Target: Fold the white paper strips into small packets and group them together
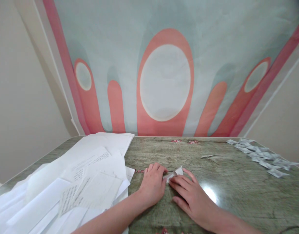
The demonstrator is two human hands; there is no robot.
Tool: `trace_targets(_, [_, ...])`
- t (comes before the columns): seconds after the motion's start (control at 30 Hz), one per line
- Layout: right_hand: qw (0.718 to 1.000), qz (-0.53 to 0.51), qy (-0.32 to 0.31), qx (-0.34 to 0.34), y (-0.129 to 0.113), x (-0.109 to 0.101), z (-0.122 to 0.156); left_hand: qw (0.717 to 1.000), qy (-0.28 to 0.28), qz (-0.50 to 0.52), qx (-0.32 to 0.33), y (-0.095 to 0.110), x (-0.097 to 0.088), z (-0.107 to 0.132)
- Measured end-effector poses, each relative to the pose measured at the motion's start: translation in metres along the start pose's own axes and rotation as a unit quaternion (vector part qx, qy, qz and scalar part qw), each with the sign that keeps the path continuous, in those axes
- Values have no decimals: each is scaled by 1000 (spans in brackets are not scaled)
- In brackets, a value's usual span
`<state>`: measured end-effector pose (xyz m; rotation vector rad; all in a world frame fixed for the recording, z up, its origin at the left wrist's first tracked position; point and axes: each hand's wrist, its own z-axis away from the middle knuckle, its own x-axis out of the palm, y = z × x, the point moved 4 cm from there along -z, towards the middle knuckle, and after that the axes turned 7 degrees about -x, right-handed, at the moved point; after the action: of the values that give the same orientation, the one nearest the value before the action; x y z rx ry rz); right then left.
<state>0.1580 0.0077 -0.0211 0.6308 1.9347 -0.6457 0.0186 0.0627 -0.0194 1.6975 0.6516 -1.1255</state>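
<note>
A small folded piece of white paper [173, 175] lies on the wooden-patterned table between my hands. My left hand [154, 182] has its fingers curled down at the left end of this piece, thumb and fingertips closed on it. Resting across the right part of the paper, my right hand [192, 195] has its fingers stretched and apart, with the thumb away from the paper on the tabletop. The fingers partly cover the folded paper, so its full shape is hidden.
Loose white sheets, some printed, form a large pile [91, 182] at the left. Several small folded paper pieces [263, 156] lie at the far right. Reddish patches [193, 142] mark the table [237, 195]. Behind stands a patterned backdrop [165, 81].
</note>
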Motion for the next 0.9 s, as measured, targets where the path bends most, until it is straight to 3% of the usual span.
trace_targets(0.1, [997, 10, 70, 32, 14, -5, 7, 1000, 1, 1, 6, -1, 1, 0])
trace_targets(0.2, [981, 40, 143, 123, 40, -9, 17, 1000, -4, 1, 5, -1, 1, -1])
trace_targets(0.3, [974, 52, 133, 175, 62, -5, 24, 1000, -6, 1, 3, -1, -1, -1])
trace_targets(0.4, [978, 38, 104, 178, 72, 1, 25, 1000, -9, -1, 9, 1, -2, -1])
trace_targets(0.67, [985, 36, 70, 151, 67, 4, 19, 999, -23, -18, 29, 7, -4, 0])
trace_targets(0.9, [989, 54, 50, 130, 62, 5, 17, 993, -33, -72, 87, 8, 4, 1])
